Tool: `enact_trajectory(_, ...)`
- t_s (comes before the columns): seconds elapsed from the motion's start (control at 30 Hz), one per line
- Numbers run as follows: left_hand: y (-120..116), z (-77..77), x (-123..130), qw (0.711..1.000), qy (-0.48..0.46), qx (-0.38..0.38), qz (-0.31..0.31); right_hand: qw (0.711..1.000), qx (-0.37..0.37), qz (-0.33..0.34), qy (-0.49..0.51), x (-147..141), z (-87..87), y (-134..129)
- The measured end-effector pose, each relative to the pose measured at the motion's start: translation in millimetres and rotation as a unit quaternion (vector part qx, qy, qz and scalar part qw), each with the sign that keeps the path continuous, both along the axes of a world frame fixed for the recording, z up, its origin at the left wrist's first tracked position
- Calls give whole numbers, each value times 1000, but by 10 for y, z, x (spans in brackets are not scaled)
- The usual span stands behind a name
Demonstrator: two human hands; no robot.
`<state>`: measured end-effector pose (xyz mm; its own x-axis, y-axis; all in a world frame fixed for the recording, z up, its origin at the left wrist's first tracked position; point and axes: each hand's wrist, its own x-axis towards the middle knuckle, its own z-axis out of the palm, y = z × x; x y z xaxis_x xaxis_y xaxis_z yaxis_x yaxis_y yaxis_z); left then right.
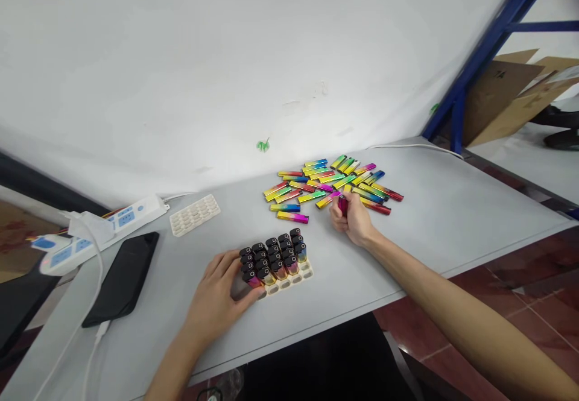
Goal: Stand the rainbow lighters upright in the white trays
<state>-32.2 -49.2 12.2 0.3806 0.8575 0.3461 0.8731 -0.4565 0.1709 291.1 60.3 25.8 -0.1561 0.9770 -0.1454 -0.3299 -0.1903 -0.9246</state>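
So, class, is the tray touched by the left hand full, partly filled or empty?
Partly filled: black-topped lighters stand upright in the tray, but bare slots show along its near edge.

Setting: apparently a small workshop | 12 o'clock: scuffed white wall (226,57) behind a plain grey bench (341,292) | 2 o'clock: blue metal frame (488,48) and cardboard boxes (502,93) | 4 o'clock: red tiled floor (547,316) | 6 o'clock: many like lighters (274,257) racked in rows | between 8 and 9 o'clock: multi-socket power strip (126,218)

Two trays (195,215), one phone (121,280), one power strip (109,233), dozens of lighters (292,216).
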Motion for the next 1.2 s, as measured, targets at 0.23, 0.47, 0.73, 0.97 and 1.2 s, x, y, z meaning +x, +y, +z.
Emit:
enact_trajectory(0.23,3,-29,-13,1000,5,-5,5,1000,17,-25,-6,17,16,-16)
enact_trajectory(0.47,0,-18,5,1000,9,1,9,998,34,-31,-36,4,-31,-10)
enact_trajectory(0.73,-4,-21,8,1000,3,3,7,998,32,-39,-43,8,-62,1)
enact_trajectory(0.97,-3,-36,4,1000,10,1,11,993,69,-21,-94,0,-46,-25)
enact_trajectory(1.2,-2,-40,15,1000,1,-5,17,954,176,16,-244,17,40,-356)
